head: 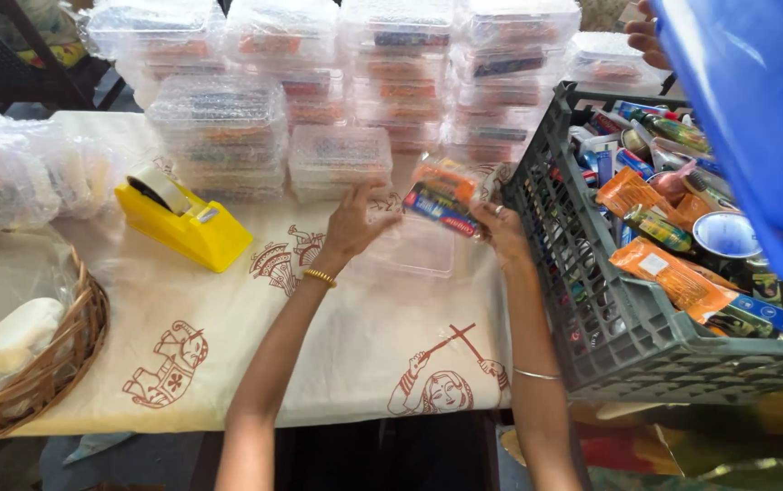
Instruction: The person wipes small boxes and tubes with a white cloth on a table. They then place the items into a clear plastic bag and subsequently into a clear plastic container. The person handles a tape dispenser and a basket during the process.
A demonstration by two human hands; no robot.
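Observation:
My left hand [353,223] reaches toward a clear plastic box [414,244] lying on the cloth-covered table [337,345], fingers spread and touching its near-left corner. My right hand [498,227] grips a small bundle of colourful packets [441,195], orange on top and dark blue below, held just above the clear box. A ring is on a right finger and bangles are on both wrists.
Stacks of bubble-wrapped filled boxes [337,82] line the back. A yellow tape dispenser [184,221] sits at left, a wicker basket [55,364] with a white bar at far left. A grey crate [610,309] of assorted packets stands right. Another person's hand [646,36] and blue plastic [755,118] at top right.

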